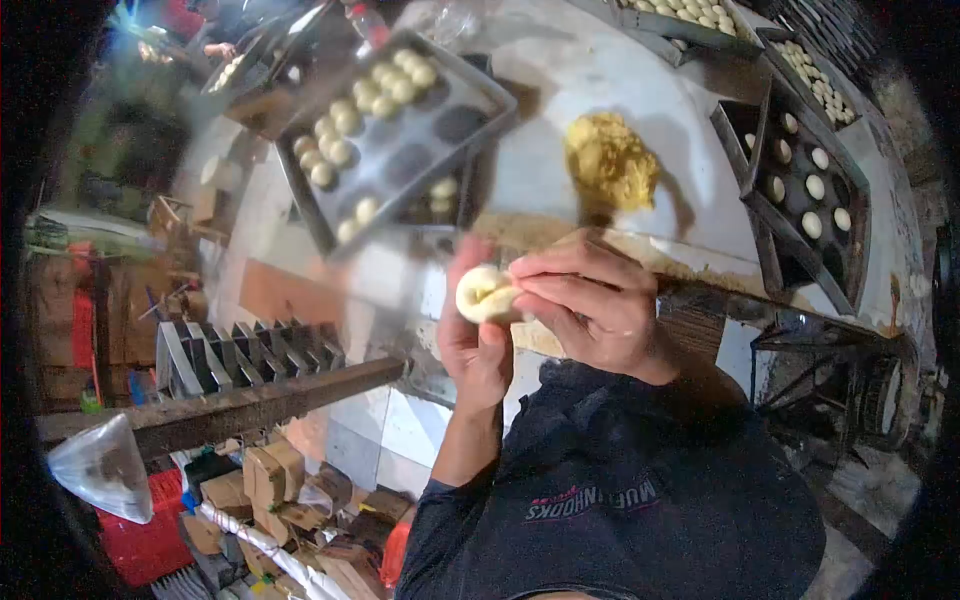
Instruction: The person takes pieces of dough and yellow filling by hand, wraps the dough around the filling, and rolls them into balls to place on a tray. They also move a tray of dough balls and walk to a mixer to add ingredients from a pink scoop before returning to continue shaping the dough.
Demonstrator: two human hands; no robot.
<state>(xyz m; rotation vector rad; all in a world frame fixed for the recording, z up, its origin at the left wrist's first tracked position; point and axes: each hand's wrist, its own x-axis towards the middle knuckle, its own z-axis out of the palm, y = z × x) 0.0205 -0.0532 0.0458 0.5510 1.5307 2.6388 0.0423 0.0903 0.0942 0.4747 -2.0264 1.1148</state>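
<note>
Observed from my remote station, head view.

1. The dough piece [487, 293] is held in the air, below and left of the yellow filling mound [610, 160], clear of the table [560, 70] and close to the person's chest.
2. The left hand [478, 350] cups the piece from beneath, fingers curled up around it. The right hand [590, 305] comes in from the side, its fingers [535, 290] pressed together on the folded edge. Both hands are closed on the piece. I judge that the left serves as a cradle so the right can pinch the fold without flattening it.
3. The filling mound lies bare on the table, within reach of both hands.
4. Left of the mound, a dark metal tray [470, 125] carries rows of pale dough balls [385, 85]. I judge the rows keep them from sticking together.
5. Right of the mound, a second dark tray [850, 260] holds spaced pale rounds [815, 187]. Further filled trays sit above and right of the mound.
6. Writing: the dark shirt [640, 500] bears a printed line, upside down to the camera. It reads roughly "MUGENHOOKS", though I cannot confirm every letter. No other legible label.
</note>
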